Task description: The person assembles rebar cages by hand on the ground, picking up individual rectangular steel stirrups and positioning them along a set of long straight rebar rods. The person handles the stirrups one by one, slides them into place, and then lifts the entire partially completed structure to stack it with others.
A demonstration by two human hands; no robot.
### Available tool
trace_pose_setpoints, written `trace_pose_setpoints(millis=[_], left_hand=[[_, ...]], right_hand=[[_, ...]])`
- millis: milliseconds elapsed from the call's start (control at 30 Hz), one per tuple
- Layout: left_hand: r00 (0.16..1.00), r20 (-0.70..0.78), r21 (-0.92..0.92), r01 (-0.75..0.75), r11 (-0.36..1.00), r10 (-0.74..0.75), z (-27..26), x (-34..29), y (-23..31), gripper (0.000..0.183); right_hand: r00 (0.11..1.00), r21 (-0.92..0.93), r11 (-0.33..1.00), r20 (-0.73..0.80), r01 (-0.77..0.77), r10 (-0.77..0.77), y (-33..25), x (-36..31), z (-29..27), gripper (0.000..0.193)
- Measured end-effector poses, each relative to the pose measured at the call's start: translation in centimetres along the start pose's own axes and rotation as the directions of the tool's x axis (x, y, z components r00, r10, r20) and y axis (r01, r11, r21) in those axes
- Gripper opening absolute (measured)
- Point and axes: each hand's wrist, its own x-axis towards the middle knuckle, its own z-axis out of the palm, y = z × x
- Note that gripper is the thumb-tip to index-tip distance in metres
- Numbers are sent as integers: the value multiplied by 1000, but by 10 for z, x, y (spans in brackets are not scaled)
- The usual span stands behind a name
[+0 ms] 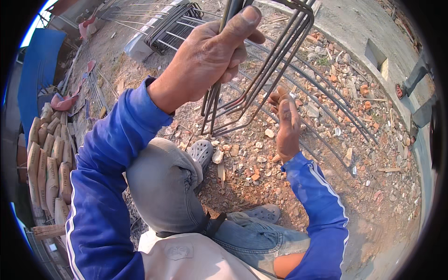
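Note:
My left hand (212, 58) is wrapped round one side of several bent steel rebar stirrups (276, 60), its thumb on top. They hang together as a loose bundle of rectangular loops, raised over the rubble in front of my knees. Just right of their lower part is my right hand (287, 123), its thumb raised and its fingers loosely bent and apart. Nothing shows in its grasp. Whether its fingertips touch the nearest bar, I cannot tell.
Long rebars (333, 100) lie across broken brick and stone. Farther off, stacked stirrups (172, 28) rest by a pale block (137, 46). Filled sacks (49, 163) are piled at left near a blue sheet (42, 70). A concrete ledge (347, 32) and another person's leg (415, 77) are at right.

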Motion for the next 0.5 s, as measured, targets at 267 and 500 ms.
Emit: trace_pose_setpoints(millis=[267, 500], left_hand=[[944, 145, -310, 326, 893, -295, 36, 10, -35, 59], [897, -430, -192, 17, 981, -100, -80, -48, -18, 46]], right_hand=[[959, -77, 956, -54, -282, 278, 32, -63, -38, 53], [869, -486, 799, 144, -356, 474, 86, -80, -8, 48]])
